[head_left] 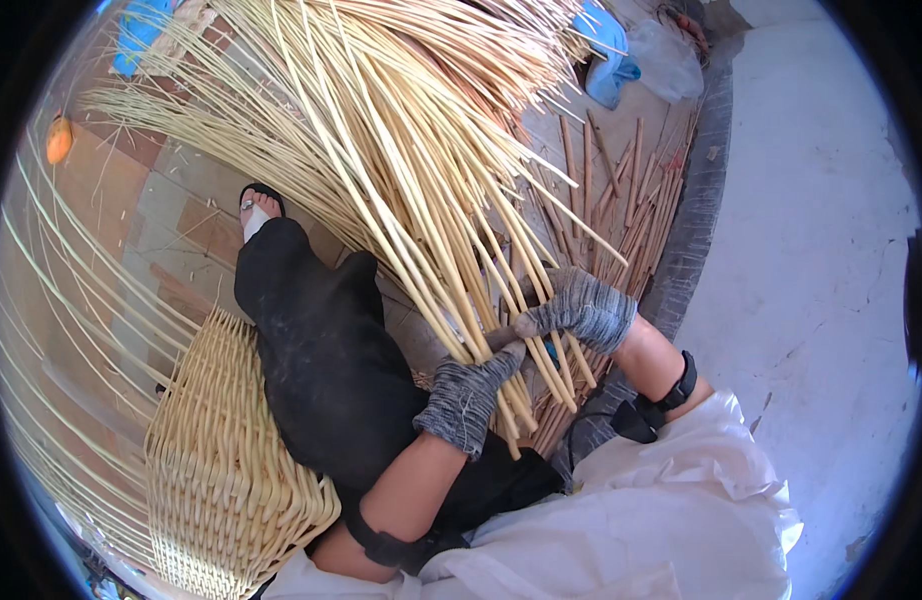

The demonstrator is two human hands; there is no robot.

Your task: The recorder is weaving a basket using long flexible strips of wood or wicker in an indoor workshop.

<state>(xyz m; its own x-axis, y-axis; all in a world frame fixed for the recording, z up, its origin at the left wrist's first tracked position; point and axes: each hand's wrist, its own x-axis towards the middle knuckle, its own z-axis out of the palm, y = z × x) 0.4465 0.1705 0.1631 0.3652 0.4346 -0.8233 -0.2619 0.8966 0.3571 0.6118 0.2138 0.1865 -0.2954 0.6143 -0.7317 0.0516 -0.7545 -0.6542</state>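
A white wall (811, 200) stood to the right of both grips. The big heap of pale rods (381, 140) fanned out ahead of the grips, and its thick ends came back down to them. A woven basket (216, 450) sat well to the left of the left grip, with long thin ends poking out. Brown sticks (588, 175) lay on the floor ahead of the right grip and just beside it.

The left grip (471, 395), in a gray glove, was closed around some pale rods, and their ends stuck out below it. The right grip (586, 305), gloved too, had bent fingers among the rods close by; how tightly it held them could not be told.

The step in hand looked like picking rods out and gathering them. The next move seemed to call for the left grip to squeeze firmly while the right one brought loose rods in, so none slid away.
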